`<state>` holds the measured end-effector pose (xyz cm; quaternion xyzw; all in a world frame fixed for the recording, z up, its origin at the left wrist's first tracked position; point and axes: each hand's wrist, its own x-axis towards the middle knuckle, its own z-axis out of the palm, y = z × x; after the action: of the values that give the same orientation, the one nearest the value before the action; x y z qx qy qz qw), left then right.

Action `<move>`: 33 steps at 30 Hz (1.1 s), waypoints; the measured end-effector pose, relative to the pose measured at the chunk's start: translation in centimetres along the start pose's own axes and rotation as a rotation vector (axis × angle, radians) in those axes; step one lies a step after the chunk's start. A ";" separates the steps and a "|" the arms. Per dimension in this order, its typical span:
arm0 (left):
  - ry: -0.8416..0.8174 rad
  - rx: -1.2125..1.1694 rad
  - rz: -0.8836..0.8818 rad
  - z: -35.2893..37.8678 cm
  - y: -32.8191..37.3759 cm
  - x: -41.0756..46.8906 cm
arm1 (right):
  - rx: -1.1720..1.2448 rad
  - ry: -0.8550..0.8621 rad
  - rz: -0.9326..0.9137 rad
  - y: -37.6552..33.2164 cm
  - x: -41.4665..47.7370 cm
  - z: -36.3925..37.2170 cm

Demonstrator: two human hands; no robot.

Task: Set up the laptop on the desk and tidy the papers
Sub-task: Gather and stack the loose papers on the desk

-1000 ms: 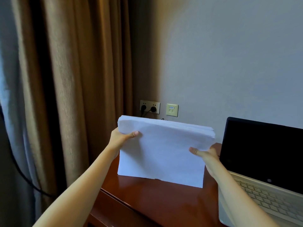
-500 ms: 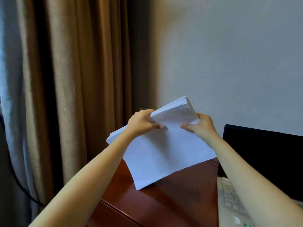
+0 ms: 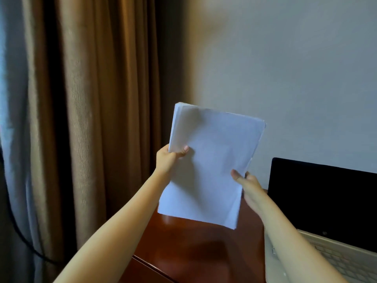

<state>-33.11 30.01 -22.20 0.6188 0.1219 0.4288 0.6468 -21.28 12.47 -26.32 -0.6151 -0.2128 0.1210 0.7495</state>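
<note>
Head view: you hold 1 stack of white papers upright, long side vertical, over the desk, likely to tap its edges square. Your left hand pinches the stack's left edge, thumb on the near face, fingers hidden behind. Your right hand grips the lower right edge likewise. To the right, the open laptop sits with its screen dark.

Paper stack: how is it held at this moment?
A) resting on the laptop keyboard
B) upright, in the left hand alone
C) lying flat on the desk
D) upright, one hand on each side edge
D: the left hand grips the left edge of the paper stack and the right hand pinches its right edge, with the sheets standing on end, to the left of the open laptop.
</note>
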 end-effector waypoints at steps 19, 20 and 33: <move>-0.125 -0.068 -0.052 -1.9 -4.4 -0.2 | 0.020 -0.019 -0.130 1.9 -0.4 0.5; -0.133 -0.068 -0.055 -2.0 -4.6 -0.3 | 0.018 -0.034 -0.115 2.1 -0.6 0.3; -0.099 0.248 -0.137 1.0 -5.3 0.4 | -0.016 0.201 0.004 2.3 -0.4 -1.2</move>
<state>-30.03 30.30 -26.60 0.7045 0.1838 0.3345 0.5983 -20.89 11.74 -28.77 -0.6303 -0.1365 0.0586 0.7620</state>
